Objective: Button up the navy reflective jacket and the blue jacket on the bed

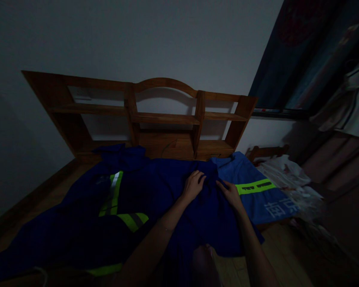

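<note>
A dark blue work jacket (155,191) with yellow-green reflective stripes lies spread over a wooden bed platform (30,195). My left hand (194,184) rests on the cloth near its upper middle, fingers curled into a fold. My right hand (229,193) lies just to the right of it, fingers bent onto the same dark cloth. A lighter blue garment (257,191) with a yellow-green band and white characters lies under the right edge of the jacket.
A wooden headboard with open shelves (155,117) stands against the white wall. White crumpled cloth (287,175) lies to the right of the bed. A dark curtain (311,52) and hanging clothes fill the right side. The room is dim.
</note>
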Motion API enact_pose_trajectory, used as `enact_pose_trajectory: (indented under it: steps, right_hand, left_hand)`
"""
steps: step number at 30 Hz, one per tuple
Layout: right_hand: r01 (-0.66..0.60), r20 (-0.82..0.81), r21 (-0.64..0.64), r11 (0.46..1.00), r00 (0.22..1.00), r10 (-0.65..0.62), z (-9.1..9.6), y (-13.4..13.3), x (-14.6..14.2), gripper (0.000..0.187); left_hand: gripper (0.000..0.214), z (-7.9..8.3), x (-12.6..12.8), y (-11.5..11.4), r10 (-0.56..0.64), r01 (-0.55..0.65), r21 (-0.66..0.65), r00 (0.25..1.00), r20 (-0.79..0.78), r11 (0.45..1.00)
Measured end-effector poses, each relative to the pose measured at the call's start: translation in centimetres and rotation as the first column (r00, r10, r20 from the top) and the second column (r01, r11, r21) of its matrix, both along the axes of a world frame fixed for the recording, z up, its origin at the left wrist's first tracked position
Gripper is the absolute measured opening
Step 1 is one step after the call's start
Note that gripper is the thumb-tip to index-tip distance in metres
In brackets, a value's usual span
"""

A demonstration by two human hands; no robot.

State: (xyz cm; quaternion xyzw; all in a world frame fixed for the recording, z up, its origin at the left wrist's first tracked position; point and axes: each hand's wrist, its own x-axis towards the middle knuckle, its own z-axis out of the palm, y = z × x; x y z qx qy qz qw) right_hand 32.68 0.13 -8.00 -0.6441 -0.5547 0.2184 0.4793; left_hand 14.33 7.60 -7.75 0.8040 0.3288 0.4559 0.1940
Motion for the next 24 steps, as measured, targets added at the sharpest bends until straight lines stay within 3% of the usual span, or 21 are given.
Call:
enact_pose_trajectory:
  steps: [3,6,8,10,12,14,16,18,21,24]
  right_hand:
    - [0.077,-0.054,0.001,0.997,0.996,-0.076,-0.2,-0.1,0.6,0.048]
    - [0.286,-0.167,-0.007,0.958,0.944,-0.283,-0.9,0.0,1.9,0.051]
    - [0.371,-0.237,0.02,0.929,0.904,-0.356,-1.0,0.2,3.0,0.051]
    - [0.373,-0.228,0.067,0.926,0.909,-0.349,-0.4,0.5,4.0,0.05]
    - [0.386,-0.085,0.136,0.912,0.922,-0.378,1.1,0.7,4.7,0.048]
    - [0.435,0.132,0.262,0.862,0.868,-0.478,3.2,0.6,4.7,0.047]
    - [0.444,0.27,0.42,0.792,0.772,-0.575,5.4,0.3,3.6,0.05]
    - [0.399,0.294,0.519,0.756,0.747,-0.597,6.8,-0.2,1.4,0.044]
    - [0.353,0.277,0.507,0.786,0.797,-0.536,6.3,-0.6,-2.6,0.028]
    - [0.375,0.297,0.404,0.835,0.809,-0.507,3.1,-0.1,-5.0,0.02]
  left_hand:
    - [0.028,0.0,-0.3,0.6,0.092,-0.056,-0.207,0.981,0.168,0.977]
    - [0.04,0.2,-0.5,1.2,0.035,0.157,-0.387,0.894,0.446,0.909]
    - [0.049,0.6,-0.7,1.6,-0.054,0.332,-0.372,0.804,0.592,0.867]
    - [0.055,1.0,-1.1,1.8,-0.092,0.354,-0.322,0.785,0.613,0.878]
    - [0.057,1.4,-1.8,1.9,-0.076,0.245,-0.262,0.849,0.523,0.933]
    - [0.051,1.7,-2.8,2.0,-0.069,0.136,-0.165,0.932,0.355,0.977]
    - [0.037,1.8,-4.0,1.9,-0.109,0.119,-0.055,0.983,0.149,0.991]
    - [0.029,1.7,-4.8,1.7,-0.153,0.154,0.018,0.988,-0.031,0.988]
    - [0.033,1.1,-5.1,1.0,-0.184,0.193,0.042,0.971,-0.151,0.98]
    - [0.036,0.2,-4.9,0.3,-0.226,0.236,0.031,0.955,-0.192,0.971]
